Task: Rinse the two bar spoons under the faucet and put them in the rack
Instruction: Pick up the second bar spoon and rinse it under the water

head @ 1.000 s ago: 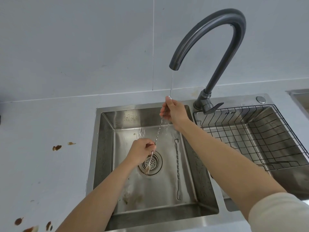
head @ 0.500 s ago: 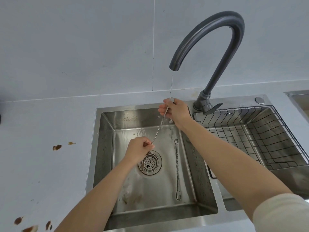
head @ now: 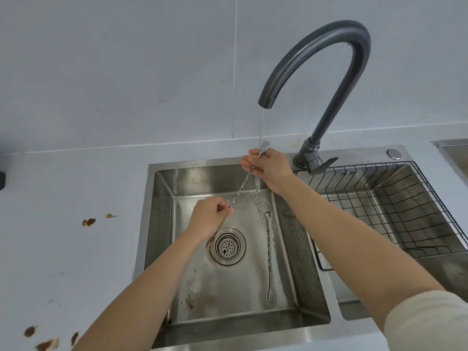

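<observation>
A long twisted bar spoon slants across the left sink basin. My right hand pinches its upper end, where the bowl sticks up into the thin water stream from the dark faucet. My left hand grips its lower part, and the fork end is hidden behind that hand. The second bar spoon lies flat on the basin floor, bowl away from me and fork end toward me, right of the drain. The black wire rack sits in the right basin with nothing in it.
The steel sink rim borders a pale counter with brown spill spots on the left and more near the bottom left corner. Brown residue lies on the basin floor. The faucet lever points right. Another steel edge shows at the far right.
Both hands have shifted the held spoon up and slightly left; its bowl now pokes above my right hand into the stream, and the fork end has slipped behind my left hand.
</observation>
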Motion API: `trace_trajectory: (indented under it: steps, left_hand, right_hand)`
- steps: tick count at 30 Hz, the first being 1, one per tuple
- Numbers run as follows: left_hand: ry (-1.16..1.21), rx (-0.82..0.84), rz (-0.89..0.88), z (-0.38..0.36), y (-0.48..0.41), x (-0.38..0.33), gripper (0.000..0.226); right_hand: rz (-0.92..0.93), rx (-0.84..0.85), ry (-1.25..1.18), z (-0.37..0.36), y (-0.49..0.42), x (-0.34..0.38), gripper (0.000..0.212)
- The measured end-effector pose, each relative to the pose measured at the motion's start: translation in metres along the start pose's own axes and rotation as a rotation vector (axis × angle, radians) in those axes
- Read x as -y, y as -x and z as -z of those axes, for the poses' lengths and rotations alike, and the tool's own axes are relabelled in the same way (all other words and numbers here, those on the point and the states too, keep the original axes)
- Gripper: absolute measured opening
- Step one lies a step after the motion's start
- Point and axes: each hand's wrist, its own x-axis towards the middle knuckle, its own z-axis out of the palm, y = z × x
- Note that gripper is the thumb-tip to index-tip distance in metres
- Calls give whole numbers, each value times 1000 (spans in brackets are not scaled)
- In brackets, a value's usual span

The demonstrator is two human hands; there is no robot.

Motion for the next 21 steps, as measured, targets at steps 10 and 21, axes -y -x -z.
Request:
trace_trajectory:
  steps: [10, 21]
  left_hand:
    - [-79, -29, -82, 30, -17, -20, 16]
    - [-139, 29, -104, 50, -31, -31, 12]
  right_hand:
    - [-49, -9, 88, -1, 2, 4, 23]
    - [-28, -42, -26, -6, 0, 11, 16]
